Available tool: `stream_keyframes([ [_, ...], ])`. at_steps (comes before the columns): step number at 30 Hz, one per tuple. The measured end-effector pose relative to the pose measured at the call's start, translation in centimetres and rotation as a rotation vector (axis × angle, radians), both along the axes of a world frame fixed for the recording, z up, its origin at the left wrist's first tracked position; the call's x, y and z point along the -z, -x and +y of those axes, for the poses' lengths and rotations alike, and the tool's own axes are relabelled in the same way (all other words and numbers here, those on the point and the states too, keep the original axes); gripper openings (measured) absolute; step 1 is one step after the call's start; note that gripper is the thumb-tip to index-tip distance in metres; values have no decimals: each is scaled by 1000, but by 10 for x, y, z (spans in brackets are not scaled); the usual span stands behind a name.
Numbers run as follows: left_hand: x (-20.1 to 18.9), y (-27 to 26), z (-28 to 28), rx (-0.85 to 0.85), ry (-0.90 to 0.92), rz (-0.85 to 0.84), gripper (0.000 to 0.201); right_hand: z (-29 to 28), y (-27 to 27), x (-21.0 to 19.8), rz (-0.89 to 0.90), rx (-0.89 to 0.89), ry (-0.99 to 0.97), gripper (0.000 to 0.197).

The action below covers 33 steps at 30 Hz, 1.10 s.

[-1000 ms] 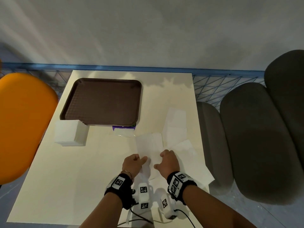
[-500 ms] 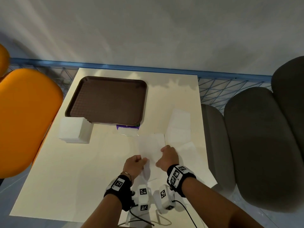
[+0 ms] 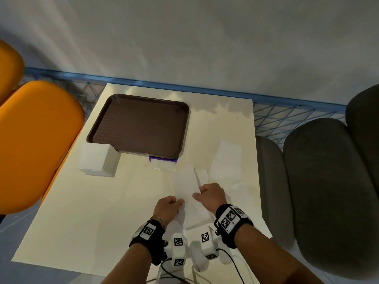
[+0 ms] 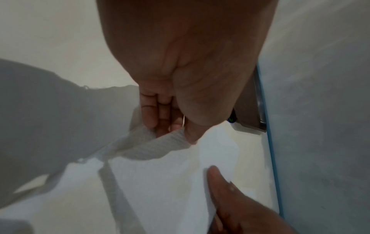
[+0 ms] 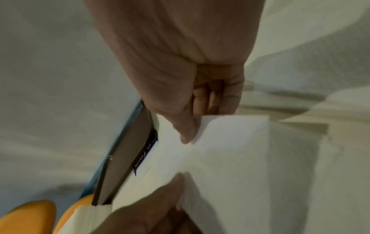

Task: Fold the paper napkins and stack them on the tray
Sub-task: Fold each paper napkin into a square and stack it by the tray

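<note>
A white paper napkin (image 3: 185, 182) lies half lifted at the table's near right. My left hand (image 3: 169, 207) pinches its near left edge between thumb and curled fingers (image 4: 160, 114). My right hand (image 3: 210, 194) pinches its right edge, thumb on top (image 5: 186, 129). The napkin (image 5: 230, 150) bends between both hands; the same napkin (image 4: 156, 147) curls under my left thumb. The brown tray (image 3: 141, 125) stands bare at the far left of the table. More unfolded napkins (image 3: 226, 160) lie to the right, overlapping.
A stack of white napkins (image 3: 96, 160) sits at the tray's near left corner. A purple and clear wrapper (image 3: 162, 161) lies at the tray's near edge. An orange chair (image 3: 34, 144) stands left, grey cushions (image 3: 328, 191) right, a blue wire fence (image 3: 287, 117) behind.
Both hands have moved slightly away from me with the napkin, and its right side has been drawn over toward the left, so it looks narrower.
</note>
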<state>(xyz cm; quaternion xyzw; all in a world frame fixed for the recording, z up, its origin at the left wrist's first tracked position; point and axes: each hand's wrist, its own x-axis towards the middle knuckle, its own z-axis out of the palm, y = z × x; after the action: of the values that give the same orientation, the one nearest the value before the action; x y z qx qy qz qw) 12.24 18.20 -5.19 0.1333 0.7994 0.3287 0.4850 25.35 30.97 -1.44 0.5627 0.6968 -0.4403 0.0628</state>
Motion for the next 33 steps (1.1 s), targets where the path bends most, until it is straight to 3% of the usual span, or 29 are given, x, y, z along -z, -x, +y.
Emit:
stream_keyframes([
  [3, -22, 7, -8, -129, -101, -119, 18, 7, -10, -28, 104, 16, 19, 36],
  [7, -78, 16, -17, -206, -269, -139, 42, 11, -20, -81, 235, -161, 88, 17],
  [11, -130, 31, -13, -41, -426, -116, 81, 5, -23, -147, 265, -477, 38, 9],
  [14, -152, 37, -10, 162, -455, -232, 109, -4, -26, -193, 310, -643, -4, 9],
  [18, -166, 25, -23, 253, -424, -481, 93, -12, -31, -230, 384, -711, -19, 14],
  [20, -167, 19, -34, 193, -430, -511, 89, -13, -34, -239, 420, -709, -25, 16],
  [22, -169, 14, -44, 133, -470, -538, 64, -15, -37, -244, 454, -721, -45, 15],
  [24, -175, 16, -50, 78, -502, -593, 54, -19, -38, -246, 481, -728, -55, 13],
  [28, -195, 25, -55, 120, -547, -688, 40, -31, -32, -248, 556, -710, -82, 30],
  [33, -203, 39, -57, 205, -563, -759, 67, -42, -16, -251, 646, -660, -99, 46],
])
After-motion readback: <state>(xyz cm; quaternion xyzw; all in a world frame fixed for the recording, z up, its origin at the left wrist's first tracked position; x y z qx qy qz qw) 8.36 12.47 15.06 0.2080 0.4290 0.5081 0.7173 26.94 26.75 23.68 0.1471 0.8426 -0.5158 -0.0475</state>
